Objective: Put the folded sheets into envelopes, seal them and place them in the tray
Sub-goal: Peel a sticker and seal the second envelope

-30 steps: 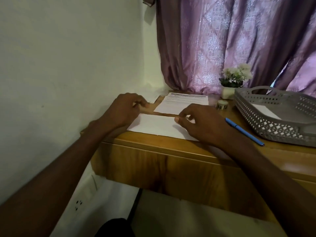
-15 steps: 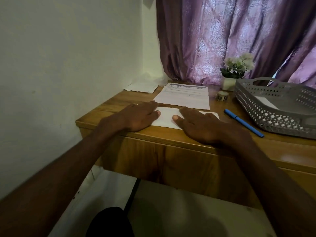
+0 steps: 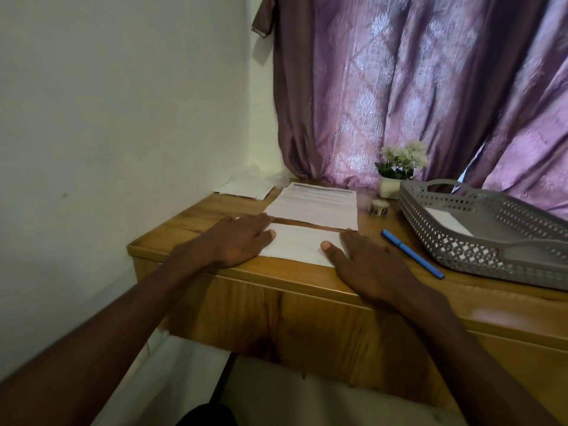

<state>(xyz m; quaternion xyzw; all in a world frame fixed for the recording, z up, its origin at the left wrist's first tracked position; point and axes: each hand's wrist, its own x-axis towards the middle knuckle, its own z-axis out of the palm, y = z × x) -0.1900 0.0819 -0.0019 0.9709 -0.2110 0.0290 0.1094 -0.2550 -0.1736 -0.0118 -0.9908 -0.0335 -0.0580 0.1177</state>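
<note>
Here, at a wooden table set against a pale wall, a person's two bare hands press flat on a white folded sheet lying near the front edge, its long axis running left to right along that edge. The left hand lies palm down over the sheet's left end, fingers straight and together, gripping nothing. The right hand lies the same way over the right end, fingers extended, thumb pointing inward across the paper.

At the far left corner of the table rest some crumpled-looking white papers. Just behind the folded sheet, with a strip of bare wood between them, lies a printed sheet with a dark heading band at its far edge. To the right of it stands a small roll of tape, and behind that a little white pot of pale flowers. A blue pen lies diagonally beside the right hand. At the right edge sits a grey plastic tray with perforated lattice walls and cut-out handles; a white piece of paper lies inside it. A patterned purple curtain hangs behind.
</note>
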